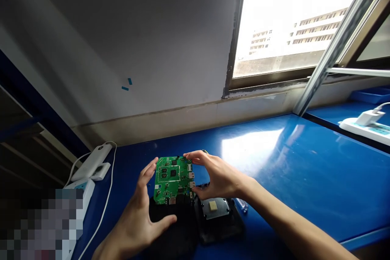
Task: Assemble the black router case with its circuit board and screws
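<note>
A green circuit board with chips and metal ports along its right edge is over a black casing part. My right hand grips the board's right side, fingertips at the upper corner and thumb by the ports. My left hand is at the left side, fingertips at the board's upper left corner, its thumb spread apart below. Beside them lies a second black casing half bearing a metal plate with a pale yellow pad. How the board's underside rests is hidden.
A clear-handled tool lies right of the casing, partly behind my right forearm. White power strips and a cable run along the left. Another power strip is at far right, past a metal frame post. The blue tabletop meets the wall.
</note>
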`<state>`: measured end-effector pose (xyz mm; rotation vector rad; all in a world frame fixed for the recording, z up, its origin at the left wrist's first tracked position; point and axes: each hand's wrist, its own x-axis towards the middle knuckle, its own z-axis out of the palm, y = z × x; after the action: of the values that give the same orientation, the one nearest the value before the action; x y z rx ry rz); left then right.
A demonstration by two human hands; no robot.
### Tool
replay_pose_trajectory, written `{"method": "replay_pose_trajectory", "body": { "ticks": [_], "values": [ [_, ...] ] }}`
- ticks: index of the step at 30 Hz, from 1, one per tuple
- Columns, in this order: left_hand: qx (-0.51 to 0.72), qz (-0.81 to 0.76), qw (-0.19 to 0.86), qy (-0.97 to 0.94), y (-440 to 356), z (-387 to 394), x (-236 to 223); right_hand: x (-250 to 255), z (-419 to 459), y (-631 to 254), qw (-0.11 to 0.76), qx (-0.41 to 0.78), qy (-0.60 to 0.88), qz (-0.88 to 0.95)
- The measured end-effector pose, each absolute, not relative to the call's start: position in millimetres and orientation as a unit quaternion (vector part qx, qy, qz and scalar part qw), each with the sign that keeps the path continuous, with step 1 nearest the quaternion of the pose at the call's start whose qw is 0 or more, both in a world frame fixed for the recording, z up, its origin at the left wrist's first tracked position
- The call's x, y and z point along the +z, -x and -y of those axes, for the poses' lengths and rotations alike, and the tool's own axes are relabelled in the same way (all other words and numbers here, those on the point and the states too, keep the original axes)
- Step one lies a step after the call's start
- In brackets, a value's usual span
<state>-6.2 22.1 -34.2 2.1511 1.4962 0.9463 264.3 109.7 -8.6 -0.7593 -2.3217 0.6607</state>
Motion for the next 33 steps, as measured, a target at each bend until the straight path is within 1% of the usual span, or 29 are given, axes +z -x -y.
{"method": "replay_pose_trajectory", "body": {
  "ticks": [8, 20, 25, 30, 33],
  "values": [
    [0.294, -0.566, 0.185, -0.747, 10.1, -22.3, -29.9, -9.1, -107.2, -266.0, 0.277, 0.25, 0.269, 0.888],
    [0.253, -0.588, 0.198, -0.742, 5.2, -25.2, -28.8, -5.0, -104.6, -265.6, 0.26, 0.2, 0.243, 0.913],
    [0.306, -0.561, 0.163, -0.752, 6.2, -23.8, -32.0, -1.6, -96.2, -261.6, 0.253, 0.167, 0.226, 0.926],
    [0.351, -0.526, 0.136, -0.762, 6.0, -24.2, -35.8, -9.5, -91.1, -255.3, 0.213, 0.13, 0.274, 0.929],
    [0.366, -0.513, 0.131, -0.765, 6.3, -24.1, -36.8, -15.0, -91.1, -252.5, 0.219, 0.108, 0.274, 0.93]
  ]
}}
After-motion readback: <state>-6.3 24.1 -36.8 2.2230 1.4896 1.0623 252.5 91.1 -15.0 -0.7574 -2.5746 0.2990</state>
